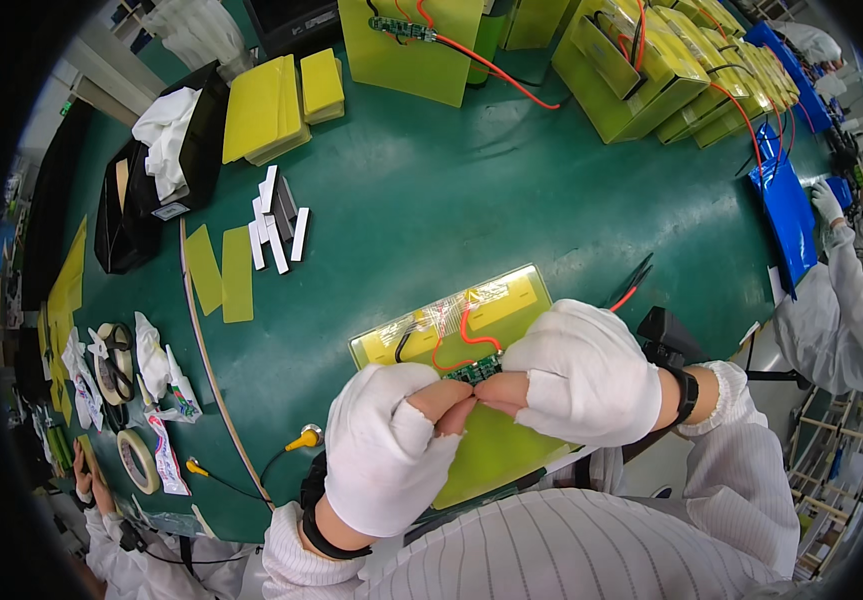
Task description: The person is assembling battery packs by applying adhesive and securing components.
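A small green circuit board (473,369) with red and black wires lies over a flat yellow-green pack (491,450) near the table's front edge. White fingerless gloves cover both hands. My left hand (391,445) is closed at the board's near edge, its bare thumb and fingertips pinching there. From the other side my right hand (583,375) is closed on the same edge, its thumb meeting the left one. The gloves hide part of the pack. Clear tape (456,312) crosses the pack's far end, where the wires come out.
Yellow sheets (266,108) are stacked at the back left, near white and grey strips (273,225). Similar wired packs (621,85) stand at the back right beside a blue bag (783,215). Tape rolls (137,462) and tubes lie left. Co-workers' hands (827,203) show at both sides.
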The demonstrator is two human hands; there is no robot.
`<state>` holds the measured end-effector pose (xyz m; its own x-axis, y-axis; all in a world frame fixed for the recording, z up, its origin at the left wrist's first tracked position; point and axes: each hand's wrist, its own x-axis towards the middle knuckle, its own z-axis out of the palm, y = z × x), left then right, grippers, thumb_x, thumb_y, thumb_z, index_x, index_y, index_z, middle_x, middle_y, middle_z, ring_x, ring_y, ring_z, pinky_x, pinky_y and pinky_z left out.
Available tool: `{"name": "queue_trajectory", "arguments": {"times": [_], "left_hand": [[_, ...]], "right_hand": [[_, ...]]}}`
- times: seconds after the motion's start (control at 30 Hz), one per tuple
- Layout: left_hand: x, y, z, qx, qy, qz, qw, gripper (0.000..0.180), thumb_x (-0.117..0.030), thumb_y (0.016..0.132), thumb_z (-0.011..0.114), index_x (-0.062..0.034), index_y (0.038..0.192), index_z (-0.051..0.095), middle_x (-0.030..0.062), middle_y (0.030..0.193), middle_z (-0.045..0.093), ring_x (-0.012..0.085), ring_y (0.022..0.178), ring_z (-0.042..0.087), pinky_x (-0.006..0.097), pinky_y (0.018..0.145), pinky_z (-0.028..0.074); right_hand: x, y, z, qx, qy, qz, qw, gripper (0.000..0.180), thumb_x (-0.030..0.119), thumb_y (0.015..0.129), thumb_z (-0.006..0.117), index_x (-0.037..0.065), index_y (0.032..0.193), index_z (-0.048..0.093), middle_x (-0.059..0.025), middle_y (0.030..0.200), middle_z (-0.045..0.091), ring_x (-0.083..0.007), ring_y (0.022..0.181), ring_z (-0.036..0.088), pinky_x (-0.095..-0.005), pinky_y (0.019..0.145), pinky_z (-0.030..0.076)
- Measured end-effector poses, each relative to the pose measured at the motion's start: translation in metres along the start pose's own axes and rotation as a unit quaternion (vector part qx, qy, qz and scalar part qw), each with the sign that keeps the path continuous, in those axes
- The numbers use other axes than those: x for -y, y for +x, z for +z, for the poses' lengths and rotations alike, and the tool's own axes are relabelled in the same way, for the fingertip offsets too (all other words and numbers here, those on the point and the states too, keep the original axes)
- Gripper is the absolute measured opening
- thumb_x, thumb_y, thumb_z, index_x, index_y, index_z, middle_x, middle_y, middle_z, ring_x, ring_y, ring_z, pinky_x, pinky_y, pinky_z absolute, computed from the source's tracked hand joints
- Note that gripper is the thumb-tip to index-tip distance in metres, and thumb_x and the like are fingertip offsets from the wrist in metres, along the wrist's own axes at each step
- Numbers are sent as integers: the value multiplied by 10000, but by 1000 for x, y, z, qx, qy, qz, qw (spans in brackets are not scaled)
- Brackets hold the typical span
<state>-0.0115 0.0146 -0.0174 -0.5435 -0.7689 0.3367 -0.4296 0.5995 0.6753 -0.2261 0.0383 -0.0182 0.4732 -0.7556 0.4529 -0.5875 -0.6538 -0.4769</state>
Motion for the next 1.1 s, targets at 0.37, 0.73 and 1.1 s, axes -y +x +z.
{"name": "queue_trajectory", "arguments": {"times": [0.37, 0.73, 1.1], "left_hand": [[4, 7, -8, 14, -67, 16, 998, 342, 42, 653, 762, -79, 949, 637, 77, 824, 579, 289, 708, 587, 384, 594, 464], [-4, -3, -14, 71, 61, 40, 995, 191, -100, 708, 778, -88, 834, 636, 65, 727, 564, 280, 689, 578, 383, 558, 462], [-12, -9, -16, 44, 88, -36, 995, 228, -151, 750, 802, -75, 874, 627, 73, 713, 558, 279, 616, 556, 382, 532, 446]], "right_hand": [[9, 12, -5, 65, 16, 88, 994, 293, 137, 650, 824, 166, 896, 666, -2, 805, 578, -242, 725, 564, -384, 613, 437], [10, 13, -5, 41, 30, 120, 991, 243, 107, 651, 803, 153, 839, 657, -22, 822, 575, -262, 763, 575, -388, 656, 459], [14, 21, -9, 57, 52, 177, 981, 157, 98, 660, 773, 126, 765, 659, -45, 817, 567, -281, 765, 574, -390, 663, 465]]}}
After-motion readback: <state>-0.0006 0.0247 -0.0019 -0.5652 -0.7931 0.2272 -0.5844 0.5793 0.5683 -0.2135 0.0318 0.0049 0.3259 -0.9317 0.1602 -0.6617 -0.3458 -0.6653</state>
